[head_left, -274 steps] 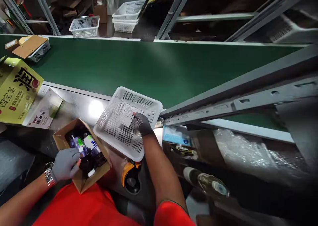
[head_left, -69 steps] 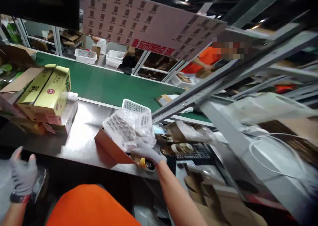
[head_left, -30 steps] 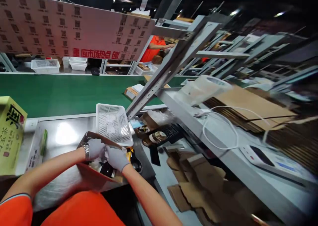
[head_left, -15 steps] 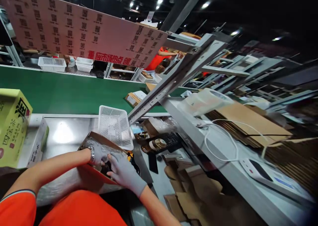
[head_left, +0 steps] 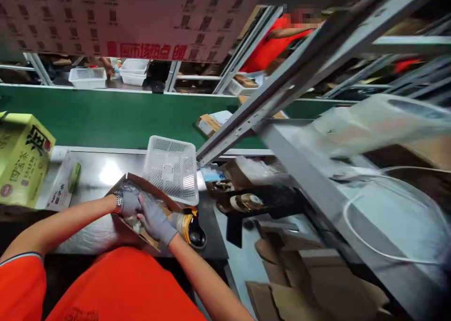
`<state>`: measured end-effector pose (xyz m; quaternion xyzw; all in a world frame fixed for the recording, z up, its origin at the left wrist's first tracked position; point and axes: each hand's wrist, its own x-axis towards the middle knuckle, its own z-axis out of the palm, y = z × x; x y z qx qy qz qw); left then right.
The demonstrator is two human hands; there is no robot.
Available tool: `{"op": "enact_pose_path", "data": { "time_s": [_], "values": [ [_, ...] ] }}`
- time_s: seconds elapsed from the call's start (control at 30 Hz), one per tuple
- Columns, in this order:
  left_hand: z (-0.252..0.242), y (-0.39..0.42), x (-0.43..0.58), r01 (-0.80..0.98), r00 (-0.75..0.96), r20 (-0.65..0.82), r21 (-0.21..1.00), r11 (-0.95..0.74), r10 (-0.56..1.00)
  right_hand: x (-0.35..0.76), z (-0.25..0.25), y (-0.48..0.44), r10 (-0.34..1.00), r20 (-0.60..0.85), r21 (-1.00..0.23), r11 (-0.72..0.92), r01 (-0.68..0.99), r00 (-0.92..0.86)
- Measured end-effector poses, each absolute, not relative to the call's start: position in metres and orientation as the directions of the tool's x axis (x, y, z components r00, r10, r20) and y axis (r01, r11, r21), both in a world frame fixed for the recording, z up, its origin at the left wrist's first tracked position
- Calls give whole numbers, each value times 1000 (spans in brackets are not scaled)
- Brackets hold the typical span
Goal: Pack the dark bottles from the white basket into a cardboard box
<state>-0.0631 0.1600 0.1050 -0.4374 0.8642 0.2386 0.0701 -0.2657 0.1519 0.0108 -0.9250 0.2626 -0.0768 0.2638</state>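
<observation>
An open cardboard box [head_left: 165, 195] stands tilted on the metal bench, with clear plastic film inside. My left hand [head_left: 129, 203], in a grey glove and with a metal watch band at the wrist, reaches into it by the film; its fingers are hidden. My right hand [head_left: 155, 218], gloved too with bare fingertips, lies over the box close against the left hand, thumb and forefinger apart. A black and yellow tape dispenser [head_left: 194, 229] with a roll of tape sits by the box's right end, near my right wrist.
A white perforated basket [head_left: 171, 170] lies behind the box. Yellow-green carton [head_left: 24, 161] stands left. To the right are a jar [head_left: 245, 202], a dark phone-like slab [head_left: 234, 230] and flattened cardboard [head_left: 317, 283]. Beyond runs a green conveyor [head_left: 123, 114], with a slanted metal post [head_left: 253, 116].
My view has turned right and down. My right hand has moved left, closer to my left hand, away from the tape dispenser, which now shows more fully.
</observation>
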Motion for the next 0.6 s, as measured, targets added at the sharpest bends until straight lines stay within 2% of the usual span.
{"op": "enact_pose_path", "data": {
  "time_s": [0.07,0.1,0.2,0.27,0.3,0.4,0.5,0.6],
  "values": [
    [113,182,-38,-836,-532,-385,380,396,-754,-264,16,154,-495,-26,-494,-749,-441,869],
    [119,195,-26,-866,-460,-351,380,324,-816,-264,19,154,-478,-33,-478,-764,-434,878],
    [134,233,-3,-954,-61,-69,296,38,-996,-261,29,154,-460,-76,-456,-773,-441,885],
    [136,250,2,-962,80,-18,261,-82,-997,-257,36,152,-447,-126,-448,-771,-453,886],
    [135,254,2,-963,62,-58,260,-75,-996,-255,40,150,-436,-148,-443,-773,-454,888],
    [124,251,-2,-951,-177,-215,287,111,-960,-250,51,145,-405,-187,-414,-793,-446,895],
    [116,234,-5,-928,-347,-302,246,279,-888,-248,55,144,-397,-193,-392,-807,-442,897],
    [117,210,-6,-896,-444,-377,189,402,-813,-250,53,149,-423,-194,-388,-796,-465,885]
  ]
}}
